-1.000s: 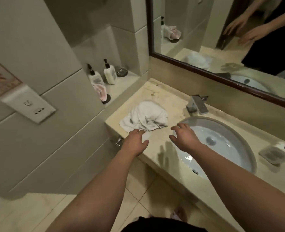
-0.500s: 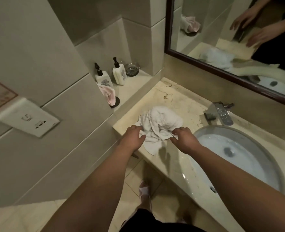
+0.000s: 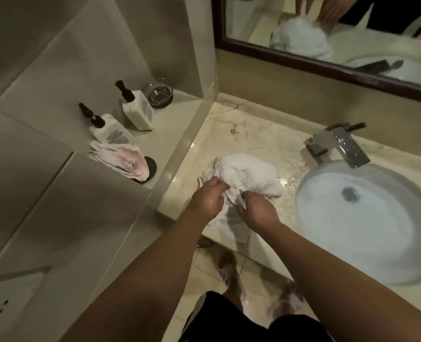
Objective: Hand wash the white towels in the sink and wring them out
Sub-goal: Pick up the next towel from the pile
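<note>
A crumpled white towel point(image 3: 247, 175) lies in a heap on the wet marble counter point(image 3: 259, 134), left of the sink point(image 3: 367, 223). My left hand point(image 3: 208, 198) grips the towel's near left folds. My right hand point(image 3: 257, 211) pinches the cloth just beside it. A loose end of the towel hangs over the counter's front edge below my hands. The oval white basin is to the right with its drain open. A square metal tap point(image 3: 340, 144) stands behind it.
On a raised ledge at the left stand two white pump bottles point(image 3: 138, 112), a glass dish point(image 3: 160, 93) and a pink cloth point(image 3: 123, 159) on a dark coaster. A dark-framed mirror point(image 3: 328, 58) runs along the back wall. Tiled floor and my slippers show below the counter.
Both hands reached forward from the counter's front edge and took hold of the towel. The view has shifted closer and to the left.
</note>
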The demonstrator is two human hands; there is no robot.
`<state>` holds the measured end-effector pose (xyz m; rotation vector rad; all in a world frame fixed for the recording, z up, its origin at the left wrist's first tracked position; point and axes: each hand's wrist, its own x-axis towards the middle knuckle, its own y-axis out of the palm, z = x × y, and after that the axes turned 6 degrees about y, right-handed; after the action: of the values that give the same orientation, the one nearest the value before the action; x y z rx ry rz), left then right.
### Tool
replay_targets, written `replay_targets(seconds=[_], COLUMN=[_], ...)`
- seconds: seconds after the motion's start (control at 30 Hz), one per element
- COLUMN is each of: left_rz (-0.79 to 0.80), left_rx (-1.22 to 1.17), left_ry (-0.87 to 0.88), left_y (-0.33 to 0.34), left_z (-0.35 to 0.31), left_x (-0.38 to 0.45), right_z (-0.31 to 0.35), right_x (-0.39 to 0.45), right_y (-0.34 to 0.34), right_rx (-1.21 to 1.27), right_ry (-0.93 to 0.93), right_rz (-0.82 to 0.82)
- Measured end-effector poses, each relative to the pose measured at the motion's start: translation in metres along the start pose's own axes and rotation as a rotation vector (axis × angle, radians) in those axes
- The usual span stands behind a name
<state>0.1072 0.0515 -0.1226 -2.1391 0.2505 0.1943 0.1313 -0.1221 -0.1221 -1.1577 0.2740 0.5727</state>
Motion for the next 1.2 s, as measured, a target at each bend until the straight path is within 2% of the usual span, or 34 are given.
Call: replay_targets(seconds=[0.27,0.33,0.4,0.53,0.7,0.8,0.93,1.1,1.2], left_rz=[0.151,0.148,0.125,0.064,-0.109,-0.079,-0.083,-0.013,-0.039], left_rx=[0.140,0.156,0.128,0.009,-0.077,-0.160,-0.229,-0.229,-0.265], left_ry=[0.066,0.078,0.092,0.115,0.196,0.131,0.182,0.129,0.060], left_y=[0.000,-0.002,-0.001,0.001,-0.024,-0.051,-0.073,-0.072,-0.068], left_z=[0.022,0.026,0.029,0.026,0.002,-0.018,-0.034,-0.041,-0.054], left_x=[0.027,0.033,0.035,0.035,0.050,0.056,0.060,0.060,0.059], right_z=[0.001,0.001,0.000,0.008,0.025,0.030,0.039,0.033,0.024], right_x=[0.033,0.036,0.034,0.020,0.019,0.014,0.001,-0.021,-0.035], right_y=[0.035,0.037,0.032,0.005,-0.040,-0.075,-0.125,-0.167,-0.177], right_rx=[0.002,0.069,0.252,0.629,0.798,0.851,0.946,1.073,1.110], right_ry=[0.050,0.027,0.025,0.129,0.076,0.025,-0.031,-0.038,-0.022], right_rz=[-0.129,-0.154,-0.145,-0.153,-0.284,-0.348,-0.423,-0.482,-0.488])
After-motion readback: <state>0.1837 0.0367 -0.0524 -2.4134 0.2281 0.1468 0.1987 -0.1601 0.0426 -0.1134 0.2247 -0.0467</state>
